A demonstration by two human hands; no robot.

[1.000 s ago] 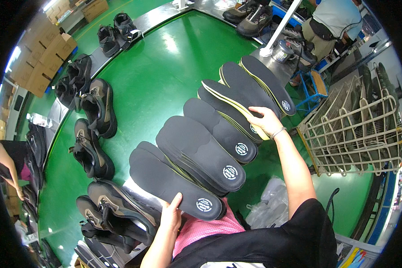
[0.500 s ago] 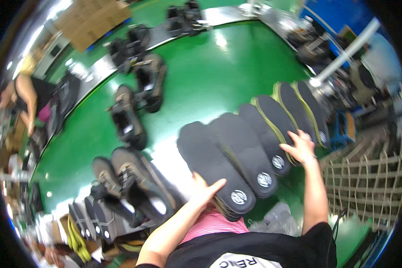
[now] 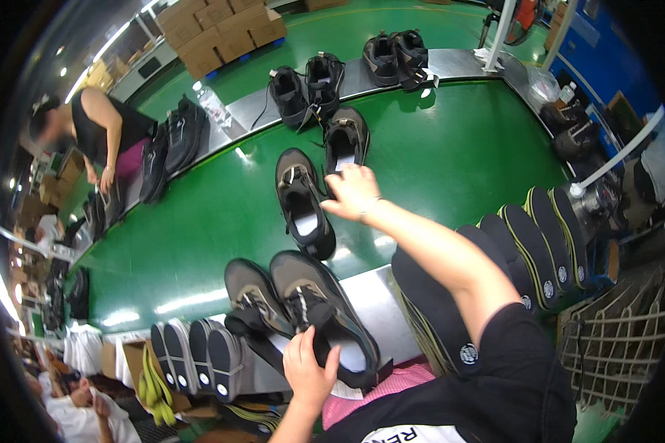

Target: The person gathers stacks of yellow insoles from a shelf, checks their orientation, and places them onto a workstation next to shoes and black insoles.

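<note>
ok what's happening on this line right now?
A person stands at a green conveyor belt with shoes spaced along it. Their right hand reaches out to a pair of dark shoes mid-belt, touching them at the heel ends. Their left hand rests on the heel of a nearer shoe at the belt's edge. A fanned row of dark insoles lies to the right. Another person works across the belt.
</note>
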